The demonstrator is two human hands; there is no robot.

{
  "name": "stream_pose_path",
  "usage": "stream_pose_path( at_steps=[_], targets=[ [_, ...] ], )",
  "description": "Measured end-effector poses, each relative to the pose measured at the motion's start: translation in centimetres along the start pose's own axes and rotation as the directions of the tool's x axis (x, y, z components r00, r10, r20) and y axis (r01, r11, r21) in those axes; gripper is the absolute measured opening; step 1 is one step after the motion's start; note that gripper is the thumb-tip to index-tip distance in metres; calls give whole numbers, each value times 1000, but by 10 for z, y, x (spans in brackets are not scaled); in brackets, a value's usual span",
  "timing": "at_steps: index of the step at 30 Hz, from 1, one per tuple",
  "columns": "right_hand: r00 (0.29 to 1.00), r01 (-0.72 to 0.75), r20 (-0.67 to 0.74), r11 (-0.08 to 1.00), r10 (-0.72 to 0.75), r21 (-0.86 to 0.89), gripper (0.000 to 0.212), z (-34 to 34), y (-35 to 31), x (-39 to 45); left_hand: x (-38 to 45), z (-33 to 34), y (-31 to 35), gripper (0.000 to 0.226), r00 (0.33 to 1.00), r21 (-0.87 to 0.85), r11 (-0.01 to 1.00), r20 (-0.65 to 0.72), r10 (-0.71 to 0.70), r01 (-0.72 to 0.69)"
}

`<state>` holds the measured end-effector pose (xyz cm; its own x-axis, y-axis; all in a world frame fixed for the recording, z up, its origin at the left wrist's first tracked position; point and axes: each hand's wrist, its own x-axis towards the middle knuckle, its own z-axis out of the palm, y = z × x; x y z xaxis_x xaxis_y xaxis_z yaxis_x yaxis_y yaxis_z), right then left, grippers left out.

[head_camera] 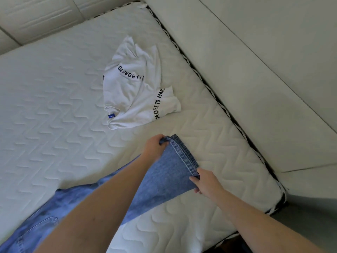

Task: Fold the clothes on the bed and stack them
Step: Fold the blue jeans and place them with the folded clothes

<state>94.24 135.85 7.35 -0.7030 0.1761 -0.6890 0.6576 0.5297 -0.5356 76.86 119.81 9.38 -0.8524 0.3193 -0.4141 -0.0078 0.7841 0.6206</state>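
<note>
Blue jeans (160,181) lie stretched across the white quilted mattress (54,110), waist end at the lower left and leg hems toward the middle. My left hand (154,146) grips the far corner of the hems. My right hand (205,181) pinches the near corner of the same hems. The leg ends are held slightly off the mattress between both hands. A crumpled white T-shirt (135,88) with black lettering and a blue label lies farther back, apart from the jeans.
A cream padded bed frame (255,70) runs along the mattress's right side and a padded headboard (45,17) along the back. The mattress's black-and-white edging (217,99) marks its right edge. A grey floor strip (310,212) shows at the lower right.
</note>
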Motion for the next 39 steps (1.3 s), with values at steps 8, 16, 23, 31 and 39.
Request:
stream_pose_path(
  at_steps=[8, 16, 23, 31, 39],
  targets=[
    [998, -61, 36, 993, 58, 103, 14, -2, 29, 69, 78, 52, -28, 15, 994, 77, 991, -16, -109, 110],
    [993, -110, -47, 992, 107, -62, 29, 13, 56, 125, 142, 95, -61, 30, 999, 405, 914, -34, 19, -4],
    [971, -222, -95, 974, 218, -34, 29, 29, 62, 156, 167, 124, -76, 25, 991, 230, 970, 85, -104, 82],
    [948, -319, -32, 947, 318, -38, 36, 30, 66, 160, 166, 128, -86, 67, 964, 295, 950, 207, -168, 102],
    [937, -334, 175, 920, 302, 204, 20, 24, 84, 144, 162, 138, -66, 46, 941, 395, 918, 325, -95, -43]
  ],
)
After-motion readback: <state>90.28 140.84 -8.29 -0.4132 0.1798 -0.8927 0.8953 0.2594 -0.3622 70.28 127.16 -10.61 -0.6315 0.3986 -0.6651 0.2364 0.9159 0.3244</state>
